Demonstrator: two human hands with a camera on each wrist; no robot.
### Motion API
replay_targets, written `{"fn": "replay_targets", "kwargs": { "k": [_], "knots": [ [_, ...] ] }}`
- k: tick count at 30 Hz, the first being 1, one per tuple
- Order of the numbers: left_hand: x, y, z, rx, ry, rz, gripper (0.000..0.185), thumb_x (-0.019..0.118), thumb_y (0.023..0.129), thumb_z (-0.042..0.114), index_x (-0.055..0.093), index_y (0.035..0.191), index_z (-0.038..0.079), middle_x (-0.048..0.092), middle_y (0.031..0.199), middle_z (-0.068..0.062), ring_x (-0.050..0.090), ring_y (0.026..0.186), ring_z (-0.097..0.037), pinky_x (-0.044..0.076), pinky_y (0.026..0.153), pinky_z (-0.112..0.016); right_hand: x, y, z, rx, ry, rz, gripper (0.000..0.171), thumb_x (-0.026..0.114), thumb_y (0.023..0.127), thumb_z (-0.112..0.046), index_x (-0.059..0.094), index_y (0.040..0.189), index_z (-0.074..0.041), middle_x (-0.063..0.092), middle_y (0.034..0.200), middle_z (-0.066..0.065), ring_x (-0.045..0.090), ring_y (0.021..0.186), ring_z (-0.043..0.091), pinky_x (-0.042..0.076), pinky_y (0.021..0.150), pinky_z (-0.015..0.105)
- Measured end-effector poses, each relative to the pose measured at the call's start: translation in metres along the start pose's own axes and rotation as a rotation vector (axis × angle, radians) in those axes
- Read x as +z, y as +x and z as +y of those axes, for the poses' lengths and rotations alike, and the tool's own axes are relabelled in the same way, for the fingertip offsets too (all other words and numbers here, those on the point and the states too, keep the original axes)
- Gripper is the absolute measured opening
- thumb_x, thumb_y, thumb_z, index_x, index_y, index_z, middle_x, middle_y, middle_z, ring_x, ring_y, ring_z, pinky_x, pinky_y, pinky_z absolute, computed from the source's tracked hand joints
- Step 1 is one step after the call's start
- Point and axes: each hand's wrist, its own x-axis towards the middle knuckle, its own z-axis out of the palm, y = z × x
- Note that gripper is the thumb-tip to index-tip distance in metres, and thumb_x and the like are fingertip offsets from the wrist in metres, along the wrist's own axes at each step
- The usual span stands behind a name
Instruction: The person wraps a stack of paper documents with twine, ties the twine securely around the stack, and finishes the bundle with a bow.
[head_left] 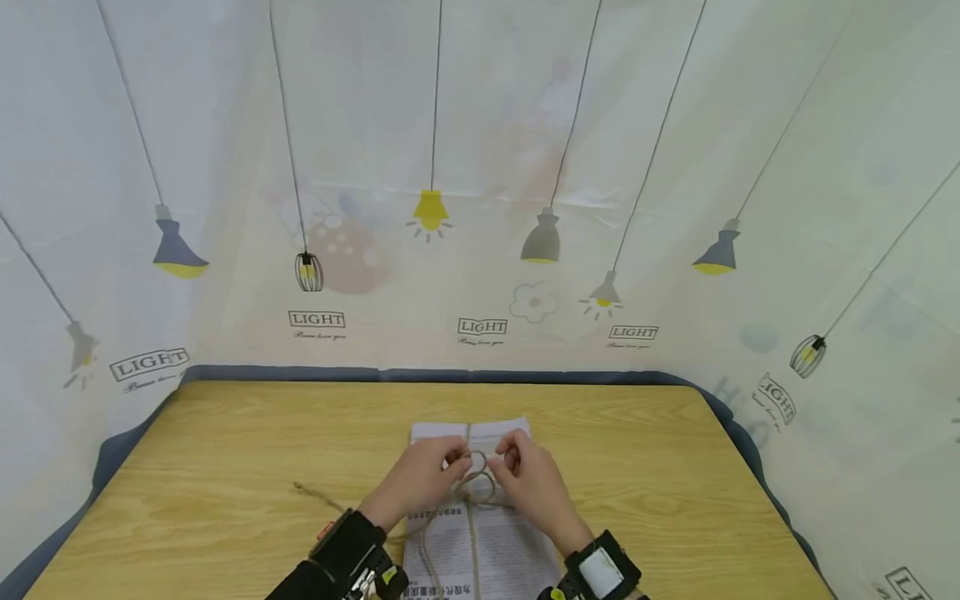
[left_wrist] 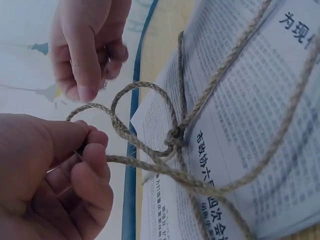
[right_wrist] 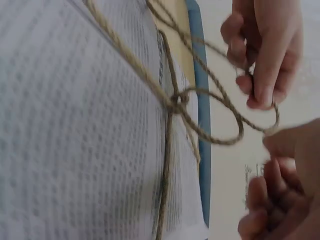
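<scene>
**Two hands hold twine loops over a bundled paper stack**

The paper stack (head_left: 480,533) lies on the desk (head_left: 225,467), near centre, crossed by twine (left_wrist: 165,145). The left hand (head_left: 420,483) and right hand (head_left: 536,483) each pinch a loop above the knot (left_wrist: 176,137), keeping it taut.

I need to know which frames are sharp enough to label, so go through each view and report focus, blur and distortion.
Head view: evenly lit, sharp, wide-angle bending of the table edge. Left wrist view: twine and newspaper print crisp, left hand close and soft. Right wrist view: dimmer, newspaper text blurred, right hand out of focus.
</scene>
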Motion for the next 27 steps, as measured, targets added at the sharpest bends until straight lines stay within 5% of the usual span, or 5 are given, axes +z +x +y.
{"fn": "replay_targets", "kwargs": {
  "k": [4,9,14,20,27],
  "knots": [
    [-0.001,-0.001,-0.001,-0.042,-0.105,0.015,0.013,0.055,0.1,0.018,0.062,0.089,0.019,0.065,0.08,-0.002,0.054,0.059,-0.006,0.042,0.055,-0.024,0.012,-0.016,-0.016,0.006,-0.124,-0.019,0.009,0.066,0.09,-0.019,0.06,0.083,-0.017,0.049,0.062,-0.01,0.039,0.051,0.0,0.034,0.049,0.019],
    [-0.001,-0.002,-0.004,-0.087,-0.243,-0.018,0.016,0.051,0.102,0.023,0.06,0.092,0.017,0.065,0.08,-0.013,0.056,0.054,-0.012,0.042,0.048,-0.026,0.035,-0.038,-0.036,0.031,-0.117,-0.287,0.017,0.068,0.088,-0.035,0.066,0.078,-0.022,0.052,0.061,-0.014,0.044,0.052,-0.001,0.037,0.05,0.021],
    [0.0,-0.004,-0.005,-0.096,-0.331,-0.058,0.018,0.047,0.104,0.025,0.06,0.099,0.013,0.064,0.083,-0.015,0.058,0.058,-0.02,0.047,0.052,-0.03,0.053,-0.048,-0.044,0.095,-0.147,-0.396,0.018,0.075,0.083,-0.035,0.064,0.073,-0.023,0.054,0.062,-0.014,0.047,0.055,0.001,0.039,0.053,0.023],
    [-0.001,-0.006,-0.006,-0.112,-0.379,-0.069,0.024,0.044,0.105,0.025,0.059,0.104,0.006,0.062,0.088,-0.016,0.062,0.067,-0.023,0.05,0.058,-0.032,0.061,-0.051,-0.043,0.149,-0.132,-0.421,0.019,0.074,0.084,-0.031,0.063,0.073,-0.022,0.052,0.058,-0.011,0.046,0.051,0.004,0.039,0.05,0.024],
    [-0.001,-0.005,-0.004,-0.128,-0.43,-0.062,0.027,0.046,0.104,0.029,0.059,0.103,0.005,0.062,0.088,-0.017,0.062,0.068,-0.023,0.051,0.059,-0.035,0.064,-0.056,-0.04,0.041,-0.315,-0.295,0.019,0.071,0.078,-0.02,0.059,0.064,-0.021,0.049,0.054,-0.012,0.043,0.048,0.003,0.035,0.046,0.024]
  ]
}}
